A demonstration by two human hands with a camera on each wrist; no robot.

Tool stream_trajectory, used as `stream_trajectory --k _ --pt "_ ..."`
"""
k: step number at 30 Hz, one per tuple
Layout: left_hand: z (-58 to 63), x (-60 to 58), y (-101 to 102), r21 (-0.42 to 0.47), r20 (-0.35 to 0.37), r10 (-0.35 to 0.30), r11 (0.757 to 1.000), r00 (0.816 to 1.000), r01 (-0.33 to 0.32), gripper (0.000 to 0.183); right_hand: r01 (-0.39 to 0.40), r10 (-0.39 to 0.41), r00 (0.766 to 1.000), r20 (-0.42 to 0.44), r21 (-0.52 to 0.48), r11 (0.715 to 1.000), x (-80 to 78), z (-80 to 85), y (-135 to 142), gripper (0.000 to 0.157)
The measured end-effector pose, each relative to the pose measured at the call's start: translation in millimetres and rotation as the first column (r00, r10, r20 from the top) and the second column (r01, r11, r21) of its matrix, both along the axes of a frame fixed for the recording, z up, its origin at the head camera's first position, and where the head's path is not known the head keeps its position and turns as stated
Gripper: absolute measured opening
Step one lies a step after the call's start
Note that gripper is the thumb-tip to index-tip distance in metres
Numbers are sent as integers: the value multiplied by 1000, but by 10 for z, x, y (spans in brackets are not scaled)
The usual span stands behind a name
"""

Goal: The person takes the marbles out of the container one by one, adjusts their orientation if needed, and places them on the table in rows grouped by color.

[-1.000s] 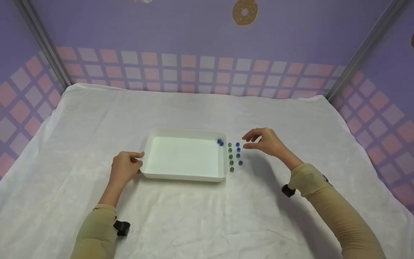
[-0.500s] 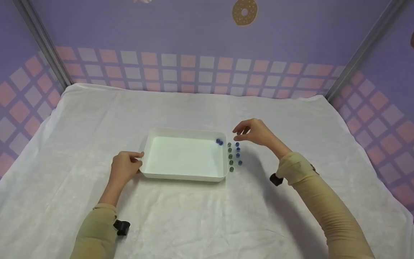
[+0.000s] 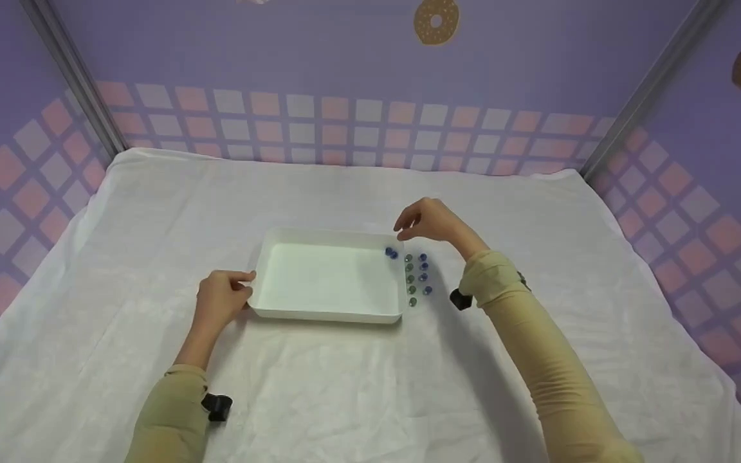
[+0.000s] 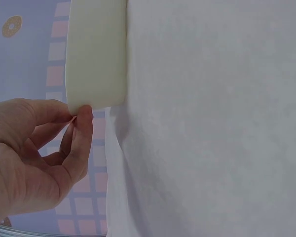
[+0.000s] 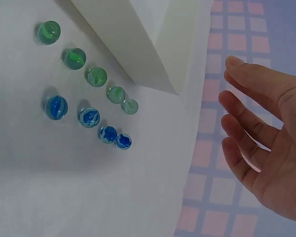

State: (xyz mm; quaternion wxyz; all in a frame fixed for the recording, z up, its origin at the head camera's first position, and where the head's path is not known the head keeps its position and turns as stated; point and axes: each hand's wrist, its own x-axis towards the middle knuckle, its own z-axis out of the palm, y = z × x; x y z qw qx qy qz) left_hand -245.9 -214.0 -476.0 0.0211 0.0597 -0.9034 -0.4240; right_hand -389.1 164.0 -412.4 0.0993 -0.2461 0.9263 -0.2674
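My left hand (image 3: 221,294) holds the left end of a white rectangular tray (image 3: 329,317). In the left wrist view, its thumb and a finger meet at the corner of the tray (image 4: 96,59). My right hand (image 5: 269,128) hovers above the tray's far right corner, fingers loosely bent and apart, with nothing visible between them. Inside that corner lie two blue marbles (image 3: 391,253). Beside the tray's right wall, green glass marbles (image 5: 96,77) form a row of several. A second row, of several blue marbles (image 5: 90,117), runs parallel to it on the outer side.
A white cloth (image 3: 319,392), slightly wrinkled, covers the table. Behind it and at both sides stand purple walls (image 3: 319,45) with pink and white squares. Grey metal posts (image 3: 650,83) mark the back corners.
My right hand has moved left and away from me, from beside the blue row to the tray's far right corner. The left hand and the marbles keep their places.
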Motion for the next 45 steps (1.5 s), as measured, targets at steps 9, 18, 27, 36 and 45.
stream_trajectory --k 9,18,27,36,45 --pt "-13 -12 3 3 14 20 1000 1000 -20 33 76 -77 996 46 36 996 -138 -76 -127 17" --pt "4 -5 2 12 20 11 1000 1000 -11 34 120 -133 989 60 188 975 -140 -35 -335 20" --pt "9 -3 7 13 13 3 1000 1000 -3 34 131 -74 989 -129 524 841 -65 -22 -639 16" --pt "3 -7 -4 -4 -8 -3 1000 1000 3 34 232 -31 957 -289 696 680 39 -107 -845 38" --pt "-11 -4 4 -4 0 6 1000 1000 -6 33 317 -92 940 -329 738 596 100 -205 -939 20"
